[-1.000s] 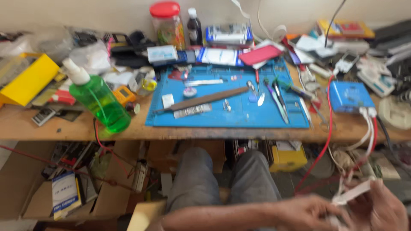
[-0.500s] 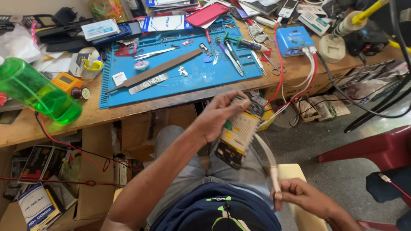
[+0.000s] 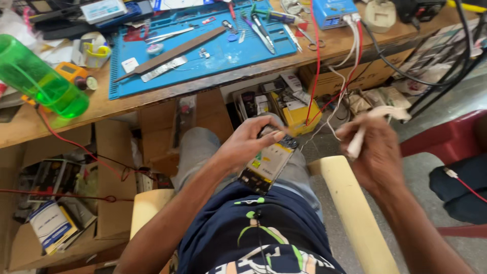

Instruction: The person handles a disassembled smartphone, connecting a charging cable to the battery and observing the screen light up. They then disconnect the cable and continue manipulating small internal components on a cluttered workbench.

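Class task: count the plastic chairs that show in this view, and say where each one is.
2. A cream chair under the person, its armrests either side of the lap; a red chair at the right edge, by the right hand. Others may be hidden.

The bare green-and-yellow circuit board [image 3: 266,165] under the left hand's fingers [image 3: 274,136] looks like hard, slightly glossy laminate with dark matt parts. The white tool handle [image 3: 357,142] in the right hand [image 3: 373,152] is smooth plastic. On the worn, matt brown wooden worktop [image 3: 116,106] lies a matt blue rubbery mat [image 3: 223,53], carrying a long flat dull-metal file [image 3: 172,53]. The translucent green plastic bottle [image 3: 40,78] shines. The grey trousers [image 3: 200,147] are soft cloth.
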